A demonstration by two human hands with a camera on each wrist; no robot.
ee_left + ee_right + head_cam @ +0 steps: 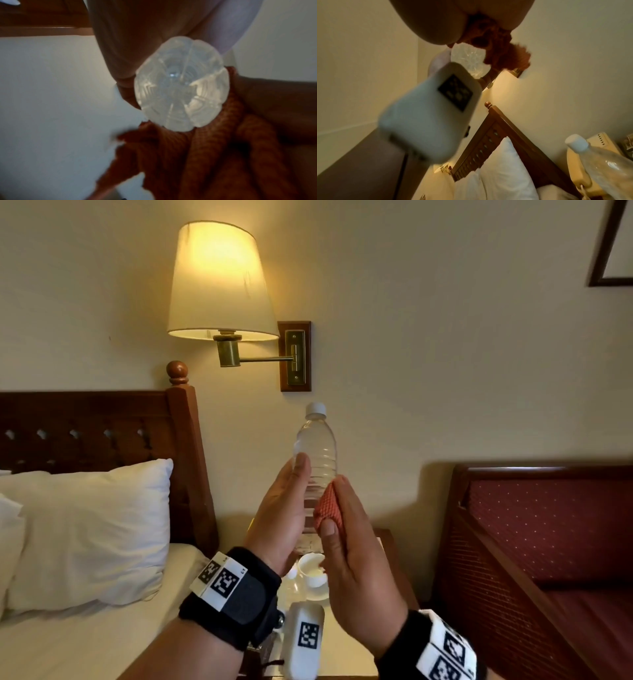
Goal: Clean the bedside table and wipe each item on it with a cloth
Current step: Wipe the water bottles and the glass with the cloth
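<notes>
Left hand [284, 515] holds clear ribbed plastic bottle [317, 460] upright, long axis vertical; right hand [349, 556] fingers pinch orange knitted cloth [328, 508] against its right flank.

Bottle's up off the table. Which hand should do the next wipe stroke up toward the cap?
Right. The right hand already presses the orange cloth against the bottle low on its side. The left hand grips the bottle upright, so it should probably just steady it.
</notes>
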